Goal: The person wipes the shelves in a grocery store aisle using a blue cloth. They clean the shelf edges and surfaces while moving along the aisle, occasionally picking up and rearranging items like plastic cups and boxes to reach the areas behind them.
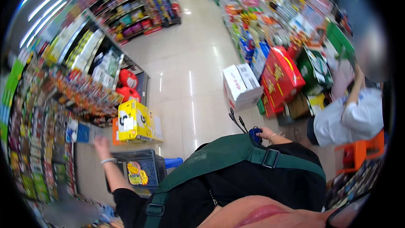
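My left hand (101,145), with a light bracelet at the wrist, reaches out to the left and is smeared by motion. It is nearest to a blue and white box (83,133) beside the shelf; whether they touch I cannot tell. Below that arm stands a dark grey plastic basket (155,166) with a yellow and red printed piece (137,173) in it. Close to my body, my right hand (266,133) is closed round a small dark blue object (255,134) whose kind is unclear. Dark cords (237,120) stick out near it.
Yellow cartons (134,120) stand on the floor left of centre. A white carton (242,86) stands right of the aisle, by a red box (280,76) and a green box (314,69). At right are a person in white (350,118) and an orange stool (371,145). Packed shelves (42,131) line the left.
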A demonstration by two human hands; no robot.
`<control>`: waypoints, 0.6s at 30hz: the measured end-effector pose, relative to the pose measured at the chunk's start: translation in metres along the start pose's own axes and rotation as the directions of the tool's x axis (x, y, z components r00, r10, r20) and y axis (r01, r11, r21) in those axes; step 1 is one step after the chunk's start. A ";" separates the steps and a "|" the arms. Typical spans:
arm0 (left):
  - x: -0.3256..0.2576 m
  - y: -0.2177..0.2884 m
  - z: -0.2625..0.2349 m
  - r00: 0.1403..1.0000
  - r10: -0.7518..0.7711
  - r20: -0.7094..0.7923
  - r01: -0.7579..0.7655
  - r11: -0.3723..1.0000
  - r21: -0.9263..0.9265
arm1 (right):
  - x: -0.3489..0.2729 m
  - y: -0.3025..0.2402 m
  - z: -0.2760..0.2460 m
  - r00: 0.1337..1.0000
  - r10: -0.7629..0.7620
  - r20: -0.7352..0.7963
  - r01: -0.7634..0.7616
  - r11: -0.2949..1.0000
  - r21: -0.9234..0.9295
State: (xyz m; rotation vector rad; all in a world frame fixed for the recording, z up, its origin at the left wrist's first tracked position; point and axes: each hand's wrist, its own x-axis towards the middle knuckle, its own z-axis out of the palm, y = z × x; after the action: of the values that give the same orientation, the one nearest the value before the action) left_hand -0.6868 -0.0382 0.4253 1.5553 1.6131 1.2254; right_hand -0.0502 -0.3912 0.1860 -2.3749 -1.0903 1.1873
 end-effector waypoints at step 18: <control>-0.253 0.134 0.399 0.348 0.371 0.861 -0.321 0.910 -0.262 | -0.072 -0.173 -0.143 0.767 -0.629 0.130 0.185 0.410 0.893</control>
State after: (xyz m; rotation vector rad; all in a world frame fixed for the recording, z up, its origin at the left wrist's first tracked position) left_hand -0.2364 -0.2107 0.3343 2.0601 0.5103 0.3485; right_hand -0.0544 -0.3136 0.4080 -0.9769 -0.8257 1.5991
